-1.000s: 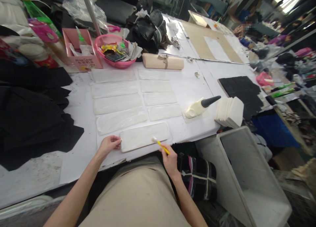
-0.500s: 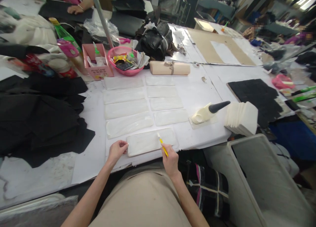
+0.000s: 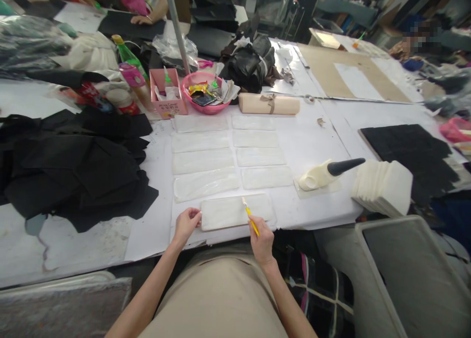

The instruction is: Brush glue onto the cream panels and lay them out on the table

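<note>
At lower centre, the white panel point(image 3: 224, 216) looks light but slick, best held where the left hand point(image 3: 187, 226) pinches its edge; the right hand point(image 3: 262, 239) pinches a yellow brush point(image 3: 248, 211).

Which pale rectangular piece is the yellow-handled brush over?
The frontmost piece, with the left hand at its left end and the brush over it. The other pieces lie farther back, in two columns of four.

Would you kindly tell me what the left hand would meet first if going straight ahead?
The left hand would probably meet the white strip at its fingertips first; whether they already touch is unclear.
</note>
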The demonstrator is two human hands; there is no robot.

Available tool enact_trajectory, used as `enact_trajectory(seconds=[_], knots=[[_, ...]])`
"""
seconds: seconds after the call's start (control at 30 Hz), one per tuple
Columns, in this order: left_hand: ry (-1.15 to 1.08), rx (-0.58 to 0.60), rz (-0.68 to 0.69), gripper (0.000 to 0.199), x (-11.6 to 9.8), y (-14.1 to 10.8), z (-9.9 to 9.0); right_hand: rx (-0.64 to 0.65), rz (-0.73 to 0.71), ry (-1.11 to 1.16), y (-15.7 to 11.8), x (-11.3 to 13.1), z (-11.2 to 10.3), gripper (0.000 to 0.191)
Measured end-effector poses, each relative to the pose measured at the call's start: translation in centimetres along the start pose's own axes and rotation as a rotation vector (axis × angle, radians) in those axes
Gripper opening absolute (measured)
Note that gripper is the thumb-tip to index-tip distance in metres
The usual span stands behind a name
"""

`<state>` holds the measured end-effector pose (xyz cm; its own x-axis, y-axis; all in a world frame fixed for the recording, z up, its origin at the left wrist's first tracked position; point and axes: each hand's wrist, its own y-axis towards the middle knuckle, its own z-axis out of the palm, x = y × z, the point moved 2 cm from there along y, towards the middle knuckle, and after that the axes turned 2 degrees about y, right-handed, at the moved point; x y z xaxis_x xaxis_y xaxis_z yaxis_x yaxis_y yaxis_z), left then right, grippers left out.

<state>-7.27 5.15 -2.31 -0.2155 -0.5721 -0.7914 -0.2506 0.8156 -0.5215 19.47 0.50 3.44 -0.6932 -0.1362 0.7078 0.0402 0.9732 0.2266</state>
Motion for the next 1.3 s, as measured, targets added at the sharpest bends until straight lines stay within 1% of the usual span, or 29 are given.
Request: enact_trajectory(seconds=[0.1,0.17,0.3,0.4,0.5,0.57,0.67,0.77,0.83,0.97,1.13,1.23,1.3], knots=[[0.006,0.016,0.024,0.026,0.3,-0.4,0.0,-0.02,-0.02,-0.075,-0.8,-0.9,0.1,0.025],[0.014,0.024,0.036,0.026,0.5,-0.7,-0.1,-0.065,-0.027,-0.115,-1.2,-1.9,-0.2,0.026],[0.037,0.031,0.054,0.029,0.9,-1.3,0.0,-0.167,0.023,-0.229,-1.3,-4.8,-1.3,0.035],[0.08,0.026,0.083,0.031,1.3,-1.4,0.1,-0.17,0.066,-0.349,-1.0,-6.9,-1.8,0.039],[0.108,0.006,0.11,0.032,1.5,-1.6,0.2,-0.152,0.107,-0.434,-1.1,-8.2,-1.6,0.042],[0.086,-0.003,0.104,0.034,1.3,-1.7,0.4,-0.143,0.128,-0.439,-1.4,-8.5,-1.2,0.043],[0.013,-0.008,0.06,0.038,0.9,-2.1,0.6,-0.151,0.138,-0.399,-1.8,-8.6,-0.7,0.043],[-0.024,-0.03,0.034,0.041,0.7,-2.4,0.6,-0.144,0.14,-0.371,-2.1,-8.6,-0.5,0.042],[0.005,-0.072,0.073,0.04,0.6,-2.4,0.5,-0.136,0.136,-0.363,-2.1,-8.6,-0.5,0.042],[0.107,-0.14,0.205,0.031,0.5,-2.6,0.4,-0.14,0.129,-0.358,-2.1,-8.8,-0.6,0.042],[0.223,-0.141,0.306,0.027,-0.1,-3.6,0.6,-0.14,0.124,-0.358,-2.2,-8.8,-0.6,0.041],[0.317,-0.122,0.363,0.029,-0.5,-4.4,0.9,-0.144,0.125,-0.351,-2.2,-8.8,-0.6,0.041],[0.338,-0.119,0.381,0.03,-0.6,-4.8,1.1,-0.145,0.125,-0.352,-2.3,-8.9,-0.6,0.042]])
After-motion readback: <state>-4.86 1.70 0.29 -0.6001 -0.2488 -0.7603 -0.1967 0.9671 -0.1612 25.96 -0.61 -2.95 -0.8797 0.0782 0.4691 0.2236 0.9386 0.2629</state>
